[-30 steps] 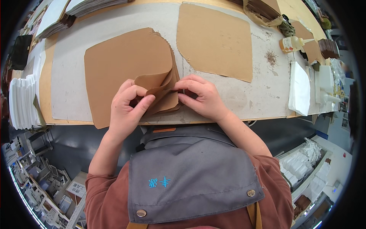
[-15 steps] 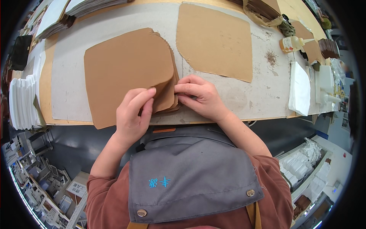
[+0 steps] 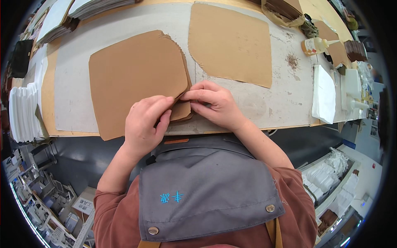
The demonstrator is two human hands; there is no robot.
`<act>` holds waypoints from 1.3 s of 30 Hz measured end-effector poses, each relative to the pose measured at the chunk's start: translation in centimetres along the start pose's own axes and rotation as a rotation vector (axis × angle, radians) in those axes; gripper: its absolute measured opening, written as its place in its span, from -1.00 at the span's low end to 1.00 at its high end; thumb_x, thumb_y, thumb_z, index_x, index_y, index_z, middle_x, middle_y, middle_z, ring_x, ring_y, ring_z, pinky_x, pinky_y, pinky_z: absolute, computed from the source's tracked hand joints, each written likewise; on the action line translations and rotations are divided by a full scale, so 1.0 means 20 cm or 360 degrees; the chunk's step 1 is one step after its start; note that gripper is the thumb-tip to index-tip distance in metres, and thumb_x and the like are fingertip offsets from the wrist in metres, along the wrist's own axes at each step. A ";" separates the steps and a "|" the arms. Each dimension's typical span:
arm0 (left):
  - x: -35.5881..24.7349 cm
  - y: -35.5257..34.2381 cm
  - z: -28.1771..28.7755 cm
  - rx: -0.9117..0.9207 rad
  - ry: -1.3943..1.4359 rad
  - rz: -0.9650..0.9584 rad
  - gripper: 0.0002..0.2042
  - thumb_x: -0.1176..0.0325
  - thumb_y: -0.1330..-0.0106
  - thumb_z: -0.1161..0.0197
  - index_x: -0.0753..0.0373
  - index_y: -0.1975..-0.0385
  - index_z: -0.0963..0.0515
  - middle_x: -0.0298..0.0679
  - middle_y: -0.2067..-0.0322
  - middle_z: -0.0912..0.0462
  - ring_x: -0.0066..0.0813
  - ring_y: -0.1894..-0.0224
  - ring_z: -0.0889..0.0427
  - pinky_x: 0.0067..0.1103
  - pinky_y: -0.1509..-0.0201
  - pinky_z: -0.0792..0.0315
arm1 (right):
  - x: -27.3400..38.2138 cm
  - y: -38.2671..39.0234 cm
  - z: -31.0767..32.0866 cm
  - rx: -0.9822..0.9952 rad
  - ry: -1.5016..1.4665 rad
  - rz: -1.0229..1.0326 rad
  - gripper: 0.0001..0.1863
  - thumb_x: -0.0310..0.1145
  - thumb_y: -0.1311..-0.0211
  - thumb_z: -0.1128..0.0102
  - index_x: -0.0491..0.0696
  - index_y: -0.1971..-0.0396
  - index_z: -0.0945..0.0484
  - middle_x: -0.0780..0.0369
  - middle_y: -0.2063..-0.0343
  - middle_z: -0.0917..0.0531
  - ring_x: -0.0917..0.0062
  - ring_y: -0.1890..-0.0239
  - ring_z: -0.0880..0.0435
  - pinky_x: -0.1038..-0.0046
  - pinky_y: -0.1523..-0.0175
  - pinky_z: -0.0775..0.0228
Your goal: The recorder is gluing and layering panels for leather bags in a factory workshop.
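A stack of flat brown sheets (image 3: 136,74), leather or cloth I cannot tell, lies in front of me with rounded, slightly uneven edges. My left hand (image 3: 145,122) is closed on the lifted near right corner of the top brown sheet, thumb below and fingers above. My right hand (image 3: 216,104) reaches in from the right, its fingertips pinched at the same raised edge. What exactly the right fingertips grip is partly hidden under the corner. Lower brown sheets (image 3: 182,111) show beneath the corner, between my hands. A lighter tan sheet (image 3: 231,45) lies apart, beyond my right hand.
Grey board (image 3: 252,103) covers the worktable. At the right are a squeeze bottle with yellowish liquid (image 3: 316,46) and a stack of white sheets (image 3: 324,95). White folded pieces (image 3: 25,111) stand at the left edge. Several stacks (image 3: 93,8) line the far side.
The top sheet's lifted corner has come down a little. My right fingers have moved slightly left, from the stack's side to the raised edge beside my left fingertips.
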State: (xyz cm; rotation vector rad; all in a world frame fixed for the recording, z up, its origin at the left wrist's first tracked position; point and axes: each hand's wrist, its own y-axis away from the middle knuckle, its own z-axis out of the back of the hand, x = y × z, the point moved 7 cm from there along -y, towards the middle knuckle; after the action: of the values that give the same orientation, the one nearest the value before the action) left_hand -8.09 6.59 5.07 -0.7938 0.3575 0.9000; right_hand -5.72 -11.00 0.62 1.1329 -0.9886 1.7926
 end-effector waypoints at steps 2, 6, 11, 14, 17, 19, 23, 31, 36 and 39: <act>0.02 0.03 -0.02 0.0103 -0.0073 -0.0070 -0.65 0.65 -0.18 -0.32 0.17 0.04 -0.62 -0.15 0.17 -0.61 -0.24 0.13 -0.65 -0.43 0.12 -0.54 | 0.00 0.00 0.00 0.0000 0.0004 -0.0041 -0.73 -0.55 -0.20 -0.32 -0.02 0.09 -0.70 0.27 0.21 -0.67 0.52 0.27 -0.68 0.50 0.18 -0.55; 0.03 0.00 0.04 0.0009 0.0132 0.0024 -0.69 0.64 -0.13 -0.31 0.17 0.13 -0.67 -0.18 0.16 -0.55 -0.23 0.14 -0.63 -0.41 0.16 -0.51 | 0.01 -0.01 0.01 0.0010 0.0051 -0.0050 -0.73 -0.53 -0.20 -0.33 -0.03 0.09 -0.70 0.27 0.22 -0.67 0.53 0.27 -0.67 0.50 0.19 -0.55; -0.02 -0.02 0.03 0.0231 -0.0141 -0.0145 -0.80 0.50 -0.14 -0.43 0.19 0.22 -0.70 -0.24 0.16 -0.55 -0.28 0.19 -0.59 -0.42 0.18 -0.50 | 0.00 -0.01 0.00 -0.0011 0.0034 -0.0005 -0.73 -0.51 -0.21 -0.34 -0.03 0.07 -0.68 0.27 0.24 -0.67 0.54 0.28 -0.66 0.50 0.20 -0.54; 0.04 0.02 0.02 0.0212 -0.0037 0.0078 -0.83 0.46 -0.12 -0.46 0.20 0.27 -0.71 -0.26 0.17 -0.56 -0.29 0.17 -0.59 -0.44 0.17 -0.50 | 0.00 -0.01 0.00 -0.0036 0.0036 -0.0031 -0.69 -0.50 -0.21 -0.36 -0.02 0.02 -0.65 0.29 0.27 -0.66 0.59 0.34 -0.63 0.53 0.25 -0.52; 0.07 0.00 0.04 0.0249 0.0209 0.0361 -0.87 0.53 -0.18 -0.42 0.27 0.27 -0.70 -0.23 0.19 -0.58 -0.37 0.22 -0.61 -0.52 0.22 -0.50 | -0.02 0.00 0.01 -0.0036 -0.0024 -0.0131 -0.64 -0.49 -0.21 -0.38 0.00 -0.02 -0.61 0.33 0.30 -0.65 0.67 0.42 -0.58 0.58 0.31 -0.47; 0.08 -0.02 0.04 0.0268 0.0332 0.0483 -0.90 0.58 -0.20 -0.39 0.33 0.30 -0.68 -0.25 0.24 -0.56 -0.50 0.27 -0.58 -0.61 0.26 -0.46 | -0.03 0.01 0.01 -0.0073 -0.0094 -0.0197 -0.63 -0.48 -0.20 -0.39 0.00 -0.02 -0.60 0.34 0.31 -0.64 0.70 0.45 -0.55 0.60 0.32 -0.46; 0.12 0.00 0.04 0.0271 0.0468 0.0680 -0.92 0.57 -0.20 -0.40 0.33 0.33 -0.66 -0.31 0.31 -0.50 -0.56 0.31 -0.51 -0.65 0.29 -0.39 | -0.05 0.01 0.01 -0.0077 -0.0097 -0.0226 -0.61 -0.49 -0.19 -0.41 0.00 -0.03 -0.57 0.36 0.31 -0.64 0.75 0.50 -0.52 0.63 0.34 -0.43; 0.16 0.00 0.05 0.0151 0.0536 0.0682 -0.82 0.55 -0.14 -0.47 0.28 0.51 -0.54 -0.36 0.43 -0.42 -0.61 0.43 -0.42 -0.64 0.37 -0.32 | -0.04 0.01 0.01 -0.0042 -0.0120 -0.0237 -0.60 -0.55 -0.20 -0.39 -0.04 -0.04 -0.56 0.36 0.26 -0.62 0.77 0.43 -0.53 0.67 0.32 -0.42; 0.22 0.07 0.03 0.0083 0.0641 0.0700 -0.83 0.55 -0.21 -0.43 0.26 0.28 -0.56 -0.34 0.39 -0.46 -0.62 0.39 -0.44 -0.65 0.32 -0.35 | -0.03 0.00 0.01 0.0032 -0.0036 -0.0209 -0.64 -0.61 -0.18 -0.35 -0.05 0.01 -0.62 0.30 0.19 -0.62 0.70 0.36 -0.59 0.63 0.26 -0.47; 0.18 0.07 0.02 -0.0045 0.0641 0.0674 -0.78 0.57 -0.28 -0.36 0.24 0.12 -0.55 -0.30 0.33 -0.51 -0.58 0.36 -0.47 -0.63 0.29 -0.40 | 0.00 0.00 0.00 0.0039 -0.0035 -0.0043 -0.72 -0.63 -0.19 -0.31 -0.08 0.09 -0.68 0.26 0.17 -0.62 0.63 0.27 -0.62 0.58 0.19 -0.52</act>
State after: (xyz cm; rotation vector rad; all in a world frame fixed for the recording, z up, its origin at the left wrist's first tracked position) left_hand -7.15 9.38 2.61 -0.9441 0.8923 1.1387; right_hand -5.74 -10.94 0.64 1.1780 -0.9622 1.7787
